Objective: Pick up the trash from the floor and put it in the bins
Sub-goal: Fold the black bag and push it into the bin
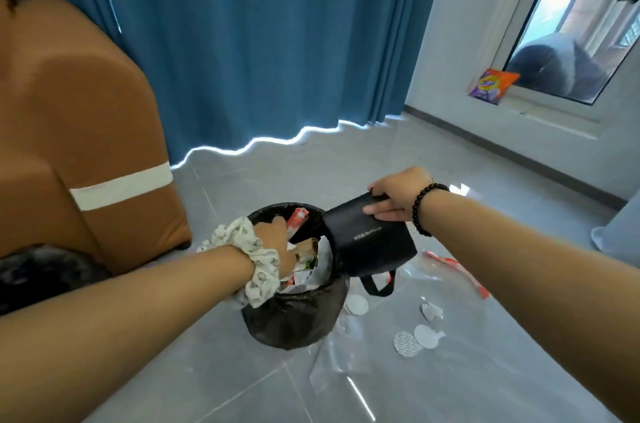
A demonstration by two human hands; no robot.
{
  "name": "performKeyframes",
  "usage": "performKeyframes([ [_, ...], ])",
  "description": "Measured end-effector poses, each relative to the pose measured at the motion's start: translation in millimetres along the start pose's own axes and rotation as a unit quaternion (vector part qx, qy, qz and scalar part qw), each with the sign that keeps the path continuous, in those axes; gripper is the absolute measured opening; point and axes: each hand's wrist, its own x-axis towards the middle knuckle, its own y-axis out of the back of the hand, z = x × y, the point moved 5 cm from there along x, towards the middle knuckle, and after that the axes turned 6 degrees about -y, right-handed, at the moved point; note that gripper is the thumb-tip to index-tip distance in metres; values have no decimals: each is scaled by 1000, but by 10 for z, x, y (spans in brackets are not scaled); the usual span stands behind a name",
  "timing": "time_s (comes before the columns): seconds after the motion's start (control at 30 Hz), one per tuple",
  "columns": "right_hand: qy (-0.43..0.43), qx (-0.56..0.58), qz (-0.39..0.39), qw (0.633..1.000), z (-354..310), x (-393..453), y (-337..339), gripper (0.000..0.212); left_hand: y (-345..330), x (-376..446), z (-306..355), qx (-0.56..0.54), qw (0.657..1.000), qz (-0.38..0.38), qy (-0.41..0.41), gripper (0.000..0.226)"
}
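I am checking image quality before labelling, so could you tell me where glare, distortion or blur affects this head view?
Head view: daylight blows out under the blue curtain hem; the grey floor shows streaky glare, which makes the clear plastic sheet hard to see; wide-angle bending tilts the window and swells the forearms; the black bag and bin stay reasonably sharp.

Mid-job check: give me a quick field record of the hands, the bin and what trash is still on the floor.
left hand: inside the bin, pressing on the trash
right hand: grips a black paper bag at the bin's rim
bin: black liner, nearly full of wrappers
floor trash: round white seals, clear plastic sheet, red-striped clear wrapper
elsewhere: orange packet by the window
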Motion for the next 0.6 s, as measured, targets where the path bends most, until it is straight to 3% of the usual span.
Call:
performKeyframes([
  [0.1, -48, 136, -49, 988, 46, -453, -29, 18, -20, -246, 231, -172, 985, -13, -21, 73],
  [0.2, -74, 198, -66, 975, 109, -782, -76, 18, 36, -503, 339, -303, 951, -7, -61, 89],
  [0.33, -49, 234, -86, 967, 27, -1217, -113, 13, 322, -697, 278, -341, 929, 84, -120, 80],
  [0.4, -8, 248, -83, 965, -56, -1408, -111, 11, 550, -770, 236, -423, 887, 131, -128, 68],
  [0.5, 108, 212, -47, 970, -182, -1641, -49, 17, 878, -851, 151, -560, 791, 223, -107, 67],
  [0.6, 281, 11, 46, 958, -260, -1869, 37, 41, 974, -976, 197, -589, 755, 265, -112, 65],
])
